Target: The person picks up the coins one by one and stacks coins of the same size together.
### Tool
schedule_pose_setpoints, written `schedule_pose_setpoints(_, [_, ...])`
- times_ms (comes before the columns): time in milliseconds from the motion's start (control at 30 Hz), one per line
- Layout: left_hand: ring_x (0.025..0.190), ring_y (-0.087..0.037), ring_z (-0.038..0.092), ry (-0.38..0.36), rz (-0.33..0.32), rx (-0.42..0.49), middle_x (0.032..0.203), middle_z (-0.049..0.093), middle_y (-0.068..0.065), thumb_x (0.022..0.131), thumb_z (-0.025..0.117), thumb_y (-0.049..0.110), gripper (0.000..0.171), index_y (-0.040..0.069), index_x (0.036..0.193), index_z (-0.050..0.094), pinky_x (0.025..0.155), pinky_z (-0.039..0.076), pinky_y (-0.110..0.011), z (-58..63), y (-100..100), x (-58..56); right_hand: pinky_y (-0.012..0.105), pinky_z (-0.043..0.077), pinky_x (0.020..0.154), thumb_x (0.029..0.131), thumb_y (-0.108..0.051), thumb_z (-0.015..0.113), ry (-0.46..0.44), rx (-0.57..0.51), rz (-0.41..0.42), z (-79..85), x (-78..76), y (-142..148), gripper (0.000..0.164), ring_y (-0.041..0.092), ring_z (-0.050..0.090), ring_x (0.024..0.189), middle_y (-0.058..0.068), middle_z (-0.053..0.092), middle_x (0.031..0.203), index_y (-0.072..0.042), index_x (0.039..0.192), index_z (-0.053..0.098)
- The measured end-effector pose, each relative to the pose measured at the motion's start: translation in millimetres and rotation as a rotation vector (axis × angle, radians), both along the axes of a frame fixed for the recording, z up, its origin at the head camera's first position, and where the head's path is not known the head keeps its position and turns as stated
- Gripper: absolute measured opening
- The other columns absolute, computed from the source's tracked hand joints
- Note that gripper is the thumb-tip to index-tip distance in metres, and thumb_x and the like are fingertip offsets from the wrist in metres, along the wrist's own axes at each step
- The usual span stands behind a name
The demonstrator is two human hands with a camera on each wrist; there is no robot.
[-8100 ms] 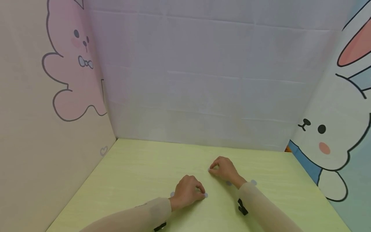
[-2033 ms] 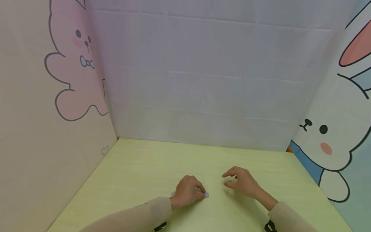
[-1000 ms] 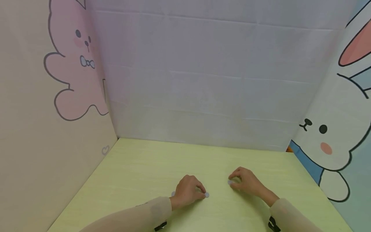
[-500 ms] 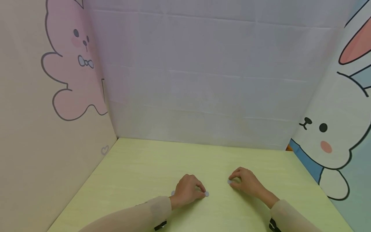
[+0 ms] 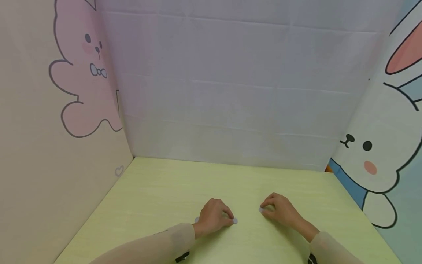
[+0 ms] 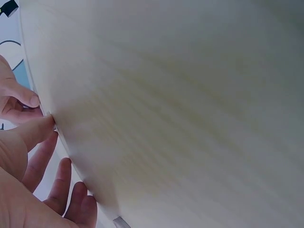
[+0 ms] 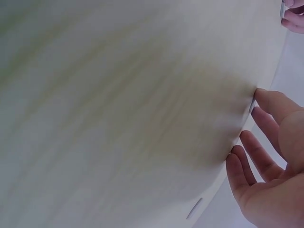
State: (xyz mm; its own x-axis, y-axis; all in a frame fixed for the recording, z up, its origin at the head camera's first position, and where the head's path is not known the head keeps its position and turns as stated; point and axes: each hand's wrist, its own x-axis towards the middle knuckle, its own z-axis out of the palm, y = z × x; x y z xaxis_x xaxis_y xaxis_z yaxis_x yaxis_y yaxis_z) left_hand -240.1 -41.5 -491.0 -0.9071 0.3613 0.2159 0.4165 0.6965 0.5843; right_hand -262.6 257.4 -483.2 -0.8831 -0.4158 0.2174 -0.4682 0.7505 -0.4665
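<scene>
My left hand (image 5: 214, 216) rests low over the table, thumb and index finger pinching a small round grey disc (image 5: 235, 220) at its edge. A second grey disc (image 5: 196, 220) lies just left of that hand, partly hidden behind it. To the right, my right hand (image 5: 280, 211) pinches another small grey disc (image 5: 261, 209) between thumb and index finger. In the right wrist view, this hand's other fingertips touch the tabletop, and a flat disc (image 7: 194, 208) lies apart from them. The left wrist view shows a disc (image 6: 121, 222) near the bottom edge.
The pale yellow-green table (image 5: 171, 183) meets a whitish cloth backdrop (image 5: 230, 91) at the back. Side cloths carry a pink bear (image 5: 89, 88) on the left and a white rabbit (image 5: 379, 157) on the right.
Eight seconds ago my right hand pinched a disc farther back and left. Two seconds ago its fingers stood apart around a disc; they closed and shifted slightly nearer. My left hand stayed put.
</scene>
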Motion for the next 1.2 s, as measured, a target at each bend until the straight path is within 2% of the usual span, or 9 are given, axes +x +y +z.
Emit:
schedule_pose_setpoints(400, [0.095,-0.011,0.061,-0.006,-0.008,0.003,0.092,0.071,0.014,0.079,0.095,0.022,0.01,0.026,0.079,0.086,0.086,0.054,-0.035,3.4,0,2.9,0.04,0.056,0.085,0.09,-0.021,0.087,-0.025,-0.012,-0.025,1.1,11.6,-2,0.01,0.022,0.066,0.096,-0.004,0.069,0.103,-0.016,0.098,0.083])
schedule_pose_setpoints(767, [0.095,-0.012,0.06,-0.02,-0.008,-0.011,0.091,0.071,0.014,0.08,0.095,0.024,0.009,0.026,0.079,0.086,0.085,0.052,-0.032,6.7,0,3.4,0.034,0.057,0.084,0.089,-0.024,0.088,-0.023,-0.014,-0.012,2.8,26.7,-3,0.011,0.02,0.067,0.095,-0.006,0.068,0.102,-0.02,0.097,0.083])
schedule_pose_setpoints(967, [0.094,-0.012,0.059,-0.009,-0.009,-0.01,0.089,0.07,0.014,0.079,0.095,0.021,0.01,0.026,0.079,0.086,0.084,0.051,-0.032,6.5,0,3.5,0.033,0.057,0.082,0.089,-0.024,0.088,-0.011,-0.021,0.008,2.0,30.9,-3,0.01,0.019,0.067,0.094,-0.007,0.068,0.103,-0.02,0.097,0.083])
schedule_pose_setpoints(1200, [0.096,-0.013,0.061,0.012,-0.007,-0.005,0.09,0.07,0.015,0.08,0.094,0.024,0.009,0.027,0.078,0.086,0.088,0.053,-0.037,-0.5,0,0.1,0.032,0.058,0.081,0.089,-0.022,0.088,-0.033,-0.04,0.022,3.3,34.8,-3,0.011,0.018,0.067,0.094,-0.006,0.067,0.104,-0.018,0.097,0.083])
